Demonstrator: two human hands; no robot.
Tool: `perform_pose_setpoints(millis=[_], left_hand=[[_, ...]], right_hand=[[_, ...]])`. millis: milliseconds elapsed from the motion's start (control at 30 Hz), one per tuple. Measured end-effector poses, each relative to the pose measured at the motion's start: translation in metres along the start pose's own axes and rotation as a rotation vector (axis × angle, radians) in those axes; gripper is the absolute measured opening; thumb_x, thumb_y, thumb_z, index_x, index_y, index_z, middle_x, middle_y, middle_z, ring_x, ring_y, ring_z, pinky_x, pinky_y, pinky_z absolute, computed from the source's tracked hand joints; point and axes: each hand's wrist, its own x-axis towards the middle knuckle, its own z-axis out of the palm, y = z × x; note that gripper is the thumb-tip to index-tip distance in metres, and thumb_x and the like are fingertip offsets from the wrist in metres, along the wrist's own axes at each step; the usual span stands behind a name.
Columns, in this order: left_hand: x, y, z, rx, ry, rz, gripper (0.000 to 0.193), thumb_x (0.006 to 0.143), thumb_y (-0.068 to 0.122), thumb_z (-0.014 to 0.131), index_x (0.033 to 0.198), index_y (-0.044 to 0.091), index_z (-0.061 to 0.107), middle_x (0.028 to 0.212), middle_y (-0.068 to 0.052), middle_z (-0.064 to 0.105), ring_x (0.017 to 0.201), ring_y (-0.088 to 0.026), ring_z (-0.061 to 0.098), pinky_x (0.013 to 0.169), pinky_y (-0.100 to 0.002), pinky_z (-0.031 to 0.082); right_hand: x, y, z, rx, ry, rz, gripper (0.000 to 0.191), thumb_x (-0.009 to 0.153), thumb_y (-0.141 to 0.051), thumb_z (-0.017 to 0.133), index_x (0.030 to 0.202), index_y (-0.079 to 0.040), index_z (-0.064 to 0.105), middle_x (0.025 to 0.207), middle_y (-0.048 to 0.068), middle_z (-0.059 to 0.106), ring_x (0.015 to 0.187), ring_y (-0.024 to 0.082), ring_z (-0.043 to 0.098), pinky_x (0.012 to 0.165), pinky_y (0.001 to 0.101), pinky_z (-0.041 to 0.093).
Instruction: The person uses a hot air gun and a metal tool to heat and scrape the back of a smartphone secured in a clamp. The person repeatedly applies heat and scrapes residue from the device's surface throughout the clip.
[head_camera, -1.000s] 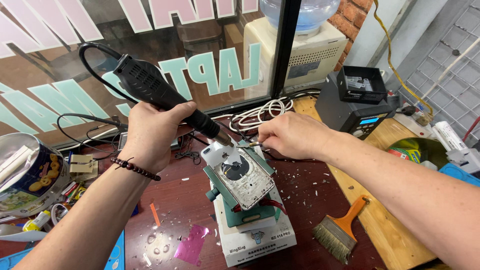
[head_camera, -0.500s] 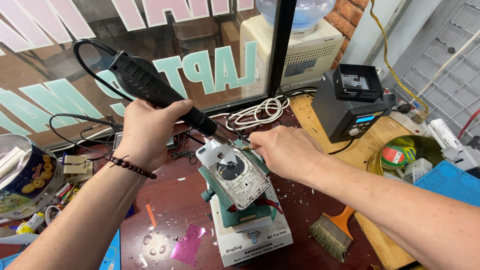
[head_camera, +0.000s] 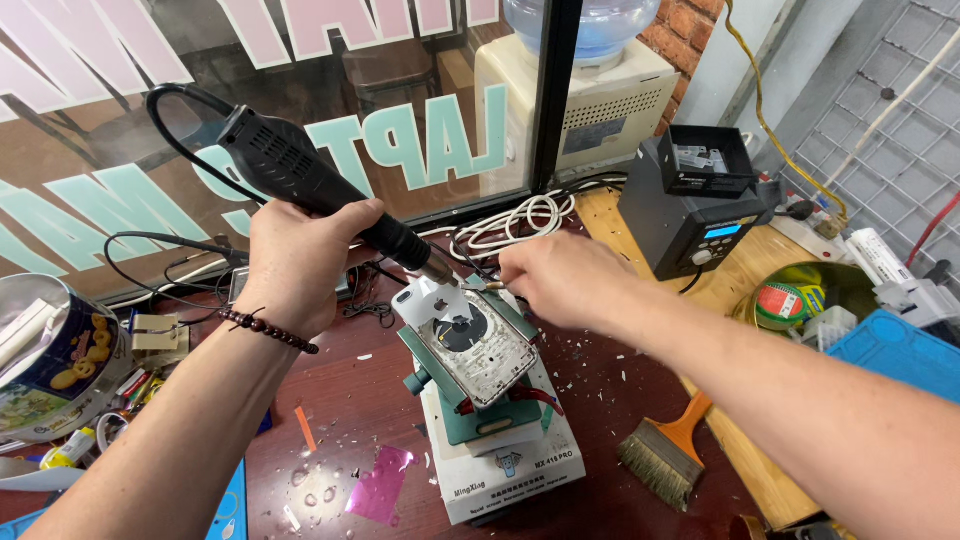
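With our left hand (head_camera: 298, 265), fingers closed around it, we hold the black hot-air gun (head_camera: 310, 185) over the white phone with broken back glass (head_camera: 470, 340), clamped on the green holder (head_camera: 480, 410) at the centre. Our right hand (head_camera: 560, 280) pinches a thin tool at the phone's far edge.

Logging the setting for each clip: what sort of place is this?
Most likely a phone repair bench in a small shop. The left hand aims a hot-air gun at a phone back clamped in a green holder, with a black station unit beside the shop window.

Repair shop: soldering station (head_camera: 700, 205), lettered shopfront window (head_camera: 300, 130).
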Motion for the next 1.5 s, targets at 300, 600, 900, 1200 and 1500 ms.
perform_pose_setpoints(millis=[300,600,900,1200,1500], left_hand=[[0.000,-0.003,-0.002,-0.007,0.023,0.002,0.020,0.084,0.004,0.075,0.097,-0.006,0.065,0.097,-0.012,0.072,0.084,-0.020,0.076,0.070,-0.032,0.068],[0.000,-0.006,-0.004,-0.104,0.042,0.040,0.022,0.085,0.005,0.075,0.099,-0.008,0.063,0.097,-0.013,0.072,0.084,-0.023,0.076,0.071,-0.032,0.068],[0.002,-0.007,-0.022,-0.149,0.033,0.007,0.020,0.085,0.003,0.073,0.099,-0.005,0.060,0.099,-0.013,0.071,0.086,-0.024,0.076,0.073,-0.035,0.070],[0.005,-0.009,-0.015,-0.066,0.037,-0.012,0.022,0.084,0.005,0.075,0.099,-0.006,0.064,0.100,-0.013,0.072,0.088,-0.023,0.076,0.075,-0.033,0.068],[0.003,-0.009,-0.012,-0.078,0.022,-0.016,0.023,0.084,0.004,0.075,0.099,-0.007,0.063,0.101,-0.013,0.071,0.087,-0.022,0.075,0.074,-0.033,0.068]], right_hand=[[0.002,0.017,0.036,0.262,0.079,0.046,0.014,0.088,-0.022,0.070,0.097,-0.013,0.077,0.088,0.010,0.078,0.082,0.025,0.074,0.074,0.0395,0.056],[0.011,0.029,0.037,0.743,-0.032,0.404,0.014,0.092,-0.020,0.070,0.096,-0.007,0.075,0.069,0.004,0.067,0.056,0.015,0.046,0.051,0.0358,0.035],[-0.024,-0.003,0.033,0.261,0.114,0.139,0.024,0.087,-0.014,0.064,0.107,-0.010,0.076,0.090,0.014,0.078,0.087,0.029,0.077,0.081,0.0399,0.058],[-0.013,-0.023,0.027,0.217,0.076,0.176,0.024,0.085,-0.011,0.064,0.103,-0.011,0.080,0.099,0.020,0.075,0.097,0.036,0.073,0.088,0.0424,0.058],[-0.016,-0.025,0.025,0.111,0.075,0.084,0.023,0.090,-0.006,0.059,0.103,-0.010,0.078,0.096,0.022,0.076,0.093,0.038,0.073,0.086,0.0461,0.056]])
